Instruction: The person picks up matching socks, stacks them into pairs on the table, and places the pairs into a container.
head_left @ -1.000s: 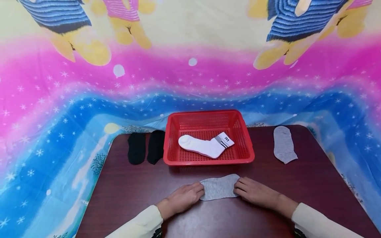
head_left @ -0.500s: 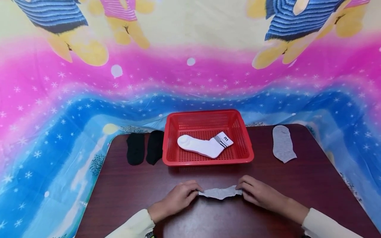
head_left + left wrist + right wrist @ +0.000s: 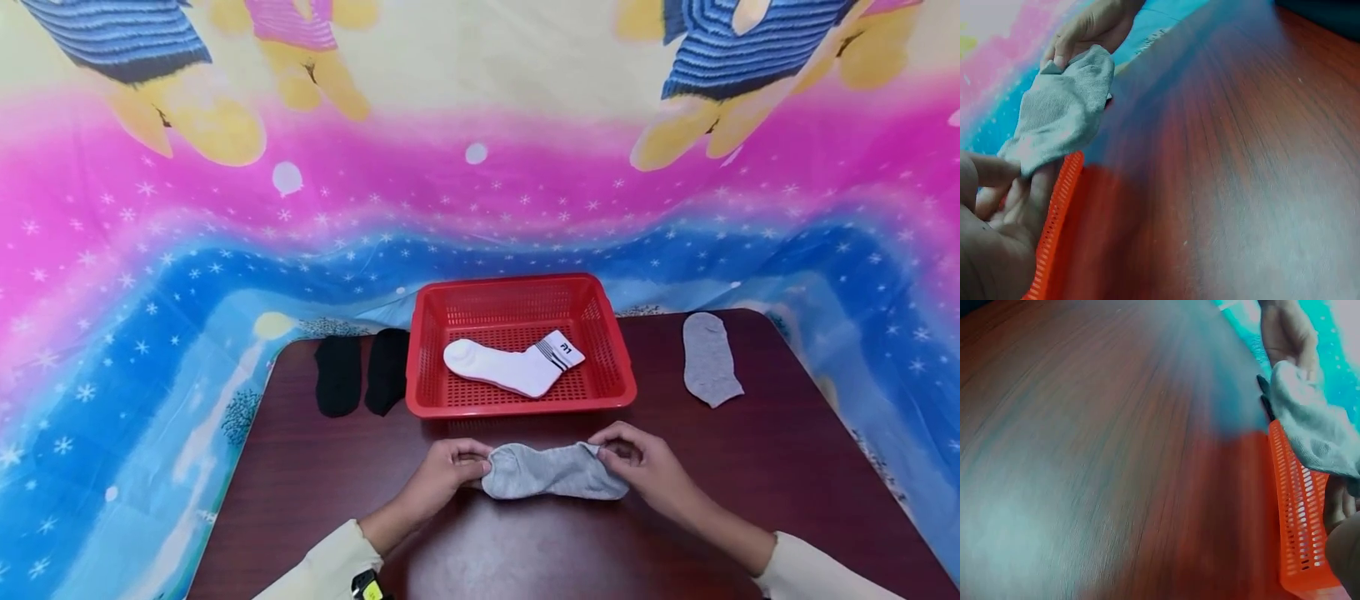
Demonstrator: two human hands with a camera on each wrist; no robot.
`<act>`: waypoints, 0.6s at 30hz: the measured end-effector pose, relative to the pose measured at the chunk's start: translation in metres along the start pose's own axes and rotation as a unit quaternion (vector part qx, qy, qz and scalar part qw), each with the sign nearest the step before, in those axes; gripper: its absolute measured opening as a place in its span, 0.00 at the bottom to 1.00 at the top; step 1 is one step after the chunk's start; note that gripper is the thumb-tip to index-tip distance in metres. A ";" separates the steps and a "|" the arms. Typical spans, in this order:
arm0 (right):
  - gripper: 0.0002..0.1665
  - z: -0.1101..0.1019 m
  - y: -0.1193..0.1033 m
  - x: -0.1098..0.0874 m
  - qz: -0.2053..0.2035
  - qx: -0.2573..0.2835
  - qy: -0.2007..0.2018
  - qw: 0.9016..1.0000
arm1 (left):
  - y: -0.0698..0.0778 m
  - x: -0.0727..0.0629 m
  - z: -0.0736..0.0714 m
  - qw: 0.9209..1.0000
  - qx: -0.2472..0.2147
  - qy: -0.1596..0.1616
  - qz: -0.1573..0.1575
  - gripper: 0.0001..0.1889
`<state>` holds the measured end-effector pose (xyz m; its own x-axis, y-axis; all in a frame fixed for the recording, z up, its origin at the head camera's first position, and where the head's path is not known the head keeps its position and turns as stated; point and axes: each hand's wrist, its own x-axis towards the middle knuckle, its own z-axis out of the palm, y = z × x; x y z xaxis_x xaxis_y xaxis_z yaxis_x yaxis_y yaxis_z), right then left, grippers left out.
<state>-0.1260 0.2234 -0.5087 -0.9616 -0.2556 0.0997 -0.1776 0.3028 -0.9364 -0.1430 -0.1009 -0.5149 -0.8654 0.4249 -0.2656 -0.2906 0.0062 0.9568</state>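
Between both hands a grey ankle sock (image 3: pixel 551 472) is stretched sideways above the near part of the table. My left hand (image 3: pixel 442 483) pinches its left end between thumb and fingers. At the other end my right hand (image 3: pixel 652 471) pinches the upper corner of the sock. The left wrist view shows the grey sock (image 3: pixel 1063 109) lifted off the table, its surface wrinkled. In the right wrist view the right fingers are partly cut off by the frame edge. A second grey sock (image 3: pixel 709 360) lies flat at the back right of the table.
A red plastic basket (image 3: pixel 521 410) stands at the table's back middle, with a white sock (image 3: pixel 502 367) inside. Two black socks, a left one (image 3: pixel 338 375) and a right one (image 3: pixel 387 372), lie left of it. A printed cloth (image 3: pixel 480 192) hangs behind the table (image 3: pixel 315 500).
The grey sock lay flat on the table, then was lifted and seen nearly edge-on; now its broad side faces the head camera. Both hands went from resting at its ends to pinching them.
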 end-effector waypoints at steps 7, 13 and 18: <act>0.17 0.013 0.010 0.014 0.208 0.015 0.026 0.978 | -0.018 0.010 0.000 0.997 -0.037 0.045 -0.042 0.17; 0.13 0.021 0.025 0.022 0.187 -0.084 0.015 0.979 | -0.023 0.017 0.001 0.995 0.014 0.077 -0.061 0.14; 0.12 0.025 0.035 0.026 0.167 -0.125 0.007 0.978 | -0.023 0.020 0.002 0.992 0.026 0.087 -0.083 0.13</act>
<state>-0.1520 0.2043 -0.5473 -0.9771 -0.0927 -0.1916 0.1027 0.5829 -0.8060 -0.1527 -0.0910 -0.5423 -0.8664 0.2508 -0.4317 -0.4174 0.1108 0.9020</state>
